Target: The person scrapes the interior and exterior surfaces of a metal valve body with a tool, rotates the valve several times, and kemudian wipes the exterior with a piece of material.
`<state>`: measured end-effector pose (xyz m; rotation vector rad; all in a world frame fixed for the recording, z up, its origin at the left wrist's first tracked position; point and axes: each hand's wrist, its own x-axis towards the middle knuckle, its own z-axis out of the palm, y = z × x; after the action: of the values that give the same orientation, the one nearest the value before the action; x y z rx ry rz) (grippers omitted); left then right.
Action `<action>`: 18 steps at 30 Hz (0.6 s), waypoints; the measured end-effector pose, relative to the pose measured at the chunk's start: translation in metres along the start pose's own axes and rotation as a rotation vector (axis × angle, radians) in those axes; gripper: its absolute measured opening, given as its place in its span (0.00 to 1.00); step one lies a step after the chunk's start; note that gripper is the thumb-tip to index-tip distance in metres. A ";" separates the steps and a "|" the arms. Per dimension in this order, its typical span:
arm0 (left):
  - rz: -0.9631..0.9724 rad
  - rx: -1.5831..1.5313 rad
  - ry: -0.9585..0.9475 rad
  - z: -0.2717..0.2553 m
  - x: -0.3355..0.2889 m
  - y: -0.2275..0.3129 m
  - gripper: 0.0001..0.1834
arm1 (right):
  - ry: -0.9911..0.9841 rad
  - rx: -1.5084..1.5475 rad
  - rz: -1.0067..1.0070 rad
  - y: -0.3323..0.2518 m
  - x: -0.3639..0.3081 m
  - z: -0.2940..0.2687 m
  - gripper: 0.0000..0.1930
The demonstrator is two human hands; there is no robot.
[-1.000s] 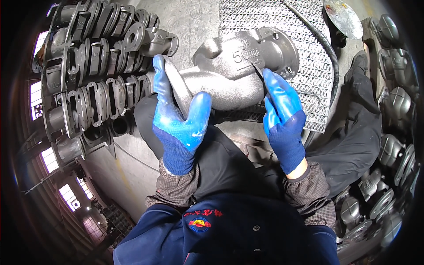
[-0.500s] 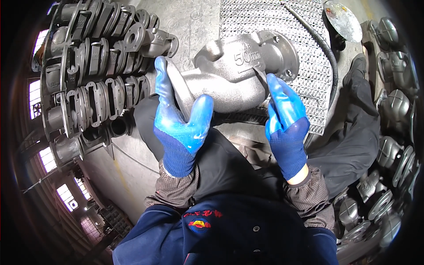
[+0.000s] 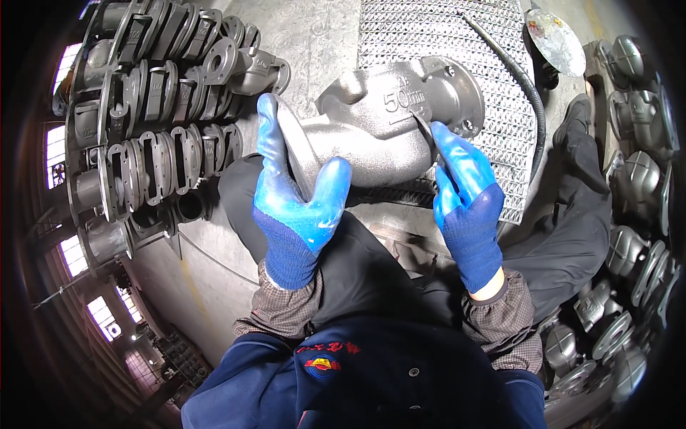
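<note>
A grey cast-metal valve body point(image 3: 371, 154) with raised markings lies on its side in front of me. My left hand point(image 3: 304, 200), in a blue coated glove, grips the round flange point(image 3: 297, 146) at its left end, thumb on the near side and fingers along the far side. In my right hand point(image 3: 464, 175), gloved the same way, is a thin dark pointed tool point(image 3: 422, 130), pinched between thumb and fingers. Its tip rests at the raised markings on the casting; the rest of the tool is hidden by the glove.
Beneath the valve body is a metal mesh-like mat point(image 3: 511, 154), crossed by a black hose point(image 3: 518, 75). Stacked castings point(image 3: 153, 93) stand at the left, more castings point(image 3: 639, 175) at the right. A round paint-spattered disc point(image 3: 555, 43) is at the far right. My legs flank the work.
The view has shifted slightly, and the valve body appears a little lower. Both hands keep their hold, and the tool stays at the raised markings.
</note>
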<state>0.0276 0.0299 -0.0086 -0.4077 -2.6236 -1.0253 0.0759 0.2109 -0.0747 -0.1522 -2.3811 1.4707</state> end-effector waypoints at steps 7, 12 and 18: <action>-0.040 -0.056 -0.006 0.001 0.000 0.001 0.42 | 0.026 -0.159 -0.091 -0.001 0.001 -0.001 0.23; -0.022 -0.028 -0.003 0.000 -0.001 -0.003 0.42 | 0.021 -0.226 -0.105 -0.007 -0.001 -0.003 0.24; -0.018 -0.029 -0.006 0.000 0.000 0.001 0.42 | -0.035 -0.219 -0.044 -0.017 0.002 -0.011 0.24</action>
<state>0.0279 0.0305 -0.0079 -0.3948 -2.6244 -1.0711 0.0787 0.2131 -0.0550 -0.1259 -2.5528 1.1993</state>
